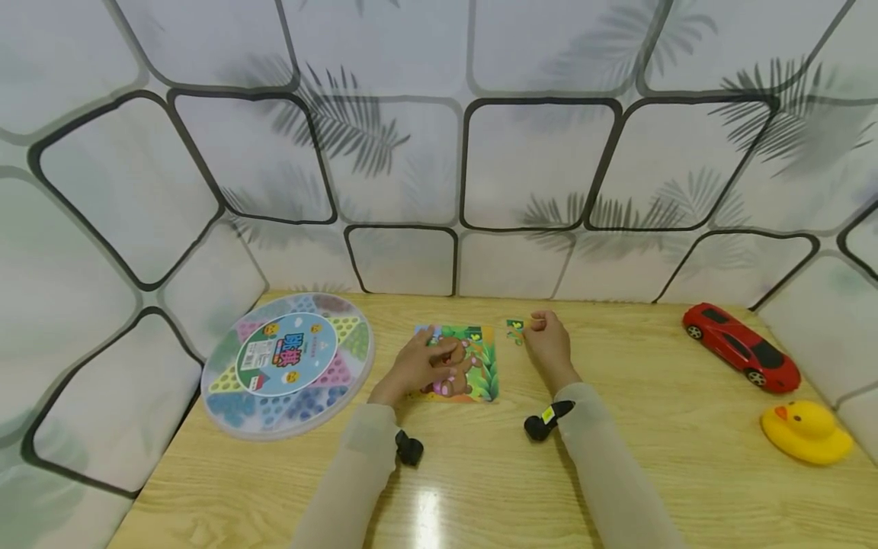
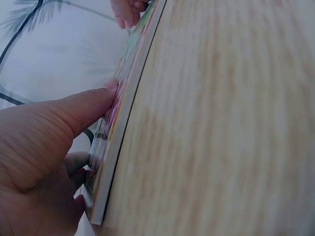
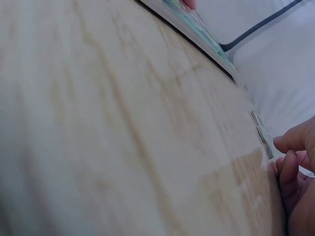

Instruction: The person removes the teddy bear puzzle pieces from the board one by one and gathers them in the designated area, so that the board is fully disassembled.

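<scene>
A jigsaw puzzle board (image 1: 488, 374) with a brown bear picture and green leaves lies flat on the table. My left hand (image 1: 420, 362) rests on its left part with the fingers spread, hiding some of the picture. In the left wrist view the thumb (image 2: 91, 105) presses on the board's face. Just right of the board, several small green puzzle pieces (image 1: 514, 329) lie close together. My right hand (image 1: 551, 343) is beside them, fingers bent and fingertips close to the pieces' edge; the right wrist view does not show whether anything is pinched.
A round Chinese checkers board (image 1: 353, 381) in clear wrapping lies to the left on the wooden table (image 1: 473, 473). At the right are a red toy car (image 1: 741, 347) and a yellow rubber duck (image 1: 805, 432). A patterned cloth wall (image 1: 535, 168) stands behind the table.
</scene>
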Demonstrator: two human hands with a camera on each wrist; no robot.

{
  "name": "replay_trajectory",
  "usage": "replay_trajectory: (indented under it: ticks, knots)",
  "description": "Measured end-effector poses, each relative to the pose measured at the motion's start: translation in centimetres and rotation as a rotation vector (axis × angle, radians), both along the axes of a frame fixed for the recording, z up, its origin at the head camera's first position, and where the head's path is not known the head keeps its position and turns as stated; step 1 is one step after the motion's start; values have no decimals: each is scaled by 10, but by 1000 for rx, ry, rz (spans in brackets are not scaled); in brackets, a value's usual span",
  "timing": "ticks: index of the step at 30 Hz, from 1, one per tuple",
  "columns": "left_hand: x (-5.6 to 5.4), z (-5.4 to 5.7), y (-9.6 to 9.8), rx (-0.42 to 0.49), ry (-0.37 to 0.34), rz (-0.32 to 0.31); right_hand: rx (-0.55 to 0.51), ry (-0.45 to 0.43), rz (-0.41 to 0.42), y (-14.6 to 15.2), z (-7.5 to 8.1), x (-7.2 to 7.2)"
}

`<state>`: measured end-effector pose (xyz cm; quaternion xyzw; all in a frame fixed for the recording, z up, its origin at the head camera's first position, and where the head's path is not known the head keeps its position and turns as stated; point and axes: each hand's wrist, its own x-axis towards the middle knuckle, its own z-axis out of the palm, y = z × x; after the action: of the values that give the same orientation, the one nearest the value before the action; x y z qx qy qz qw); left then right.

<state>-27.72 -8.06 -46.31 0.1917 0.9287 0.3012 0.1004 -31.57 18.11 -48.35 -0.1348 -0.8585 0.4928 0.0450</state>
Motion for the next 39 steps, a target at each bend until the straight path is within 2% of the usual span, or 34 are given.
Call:
replay_trajectory:
  ticks: [13, 19, 27, 39]
  knots:
    - [3, -2, 1, 3, 13, -3, -61, -15, 18, 2, -3, 3]
    - [3, -3, 1, 2, 27, -7, -51, 2, 43, 2, -3, 4]
    - [2, -3, 0, 4, 28, -6, -100, 10, 52, 0, -2, 7]
    - [2, -1, -1, 6, 36, -10, -82, 34, 103, -8, 2, 12]
